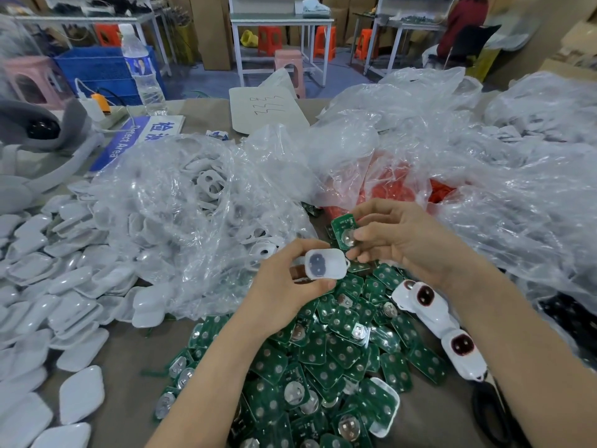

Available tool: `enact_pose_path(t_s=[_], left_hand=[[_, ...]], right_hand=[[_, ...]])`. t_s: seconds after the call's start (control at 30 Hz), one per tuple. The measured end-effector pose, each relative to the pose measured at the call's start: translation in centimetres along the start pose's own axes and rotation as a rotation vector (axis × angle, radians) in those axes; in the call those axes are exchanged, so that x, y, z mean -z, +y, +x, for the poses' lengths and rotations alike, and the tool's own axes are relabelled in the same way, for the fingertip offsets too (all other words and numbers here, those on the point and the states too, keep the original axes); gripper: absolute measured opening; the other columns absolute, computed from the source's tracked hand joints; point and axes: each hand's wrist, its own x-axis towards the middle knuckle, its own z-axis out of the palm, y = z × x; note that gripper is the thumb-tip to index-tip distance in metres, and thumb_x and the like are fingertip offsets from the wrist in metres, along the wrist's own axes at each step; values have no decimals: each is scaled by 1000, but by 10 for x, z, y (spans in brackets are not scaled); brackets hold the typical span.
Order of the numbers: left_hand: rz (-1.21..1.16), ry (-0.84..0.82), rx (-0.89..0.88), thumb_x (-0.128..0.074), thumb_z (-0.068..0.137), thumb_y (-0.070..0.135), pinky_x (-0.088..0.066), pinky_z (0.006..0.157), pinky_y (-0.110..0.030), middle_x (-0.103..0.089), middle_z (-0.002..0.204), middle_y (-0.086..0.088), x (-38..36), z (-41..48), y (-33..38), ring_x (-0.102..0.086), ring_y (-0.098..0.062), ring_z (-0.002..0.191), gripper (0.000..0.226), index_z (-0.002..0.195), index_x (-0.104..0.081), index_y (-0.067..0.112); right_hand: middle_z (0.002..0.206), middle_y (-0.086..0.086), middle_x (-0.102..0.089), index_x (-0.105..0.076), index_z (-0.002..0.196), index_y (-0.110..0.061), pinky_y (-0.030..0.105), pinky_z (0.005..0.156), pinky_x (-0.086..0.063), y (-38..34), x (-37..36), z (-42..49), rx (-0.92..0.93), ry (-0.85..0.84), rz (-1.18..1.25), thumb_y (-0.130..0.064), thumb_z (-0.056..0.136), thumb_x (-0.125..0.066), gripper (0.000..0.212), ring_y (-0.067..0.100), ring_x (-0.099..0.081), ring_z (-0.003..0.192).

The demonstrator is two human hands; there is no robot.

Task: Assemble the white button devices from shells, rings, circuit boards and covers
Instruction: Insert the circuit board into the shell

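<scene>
My left hand [284, 286] grips a white shell [324, 263] with a dark two-hole insert showing inside it. Just to its upper right, my right hand [397, 240] pinches a green circuit board [345, 228] with a round silver battery clip. Board and shell are a little apart. Beneath both hands lies a heap of green circuit boards [323, 367]. Many white covers [64, 302] are spread at the left. A clear bag of white shells [193, 202] stands behind the left hand. A bag of orange-red parts [394, 192] sits behind the right hand.
Assembled white devices with dark red buttons [439, 321] lie to the right of the board heap. Large clear bags [517, 189] fill the right side. A water bottle [142, 66], a blue sign [135, 137] and a paper note [268, 108] are at the table's back.
</scene>
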Motion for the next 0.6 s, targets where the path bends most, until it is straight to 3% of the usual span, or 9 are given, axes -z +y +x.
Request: enact_pose_path(t_s=[0.17,0.27,0.43,0.6], left_hand=[[-22,-102,23,-81,76,9,-48,72,-8,-71,97,19,4,-2,5,-68,-2,85,47,100,-64,45],[-92,-125,24,-79,77,5,-49,73,-9,-72,102,16,4,-3,6,-69,0,86,49,108,-63,39],[-389,-131,43,-81,70,9,-55,89,-36,-70,114,0,3,-1,5,-68,-23,97,55,119,-59,20],[-797,-277,120,-88,67,27,-55,88,-33,-68,115,-11,3,-1,6,-66,-21,105,59,118,-66,7]], right_hand=[[80,14,-66,-63,88,-7,21,53,-45,2,-2,2,-16,-35,-177,0,84,-65,9,21,-58,66],[78,11,-65,-66,99,-7,20,50,-42,12,-4,1,-38,-53,-104,2,86,-62,16,15,-52,61],[79,11,-69,-68,98,-6,22,50,-50,18,-6,-6,-48,-83,84,1,86,-60,16,19,-60,62],[79,9,-66,-67,86,-10,29,65,-43,9,-5,-13,-6,-81,101,-11,69,-67,17,19,-56,68]])
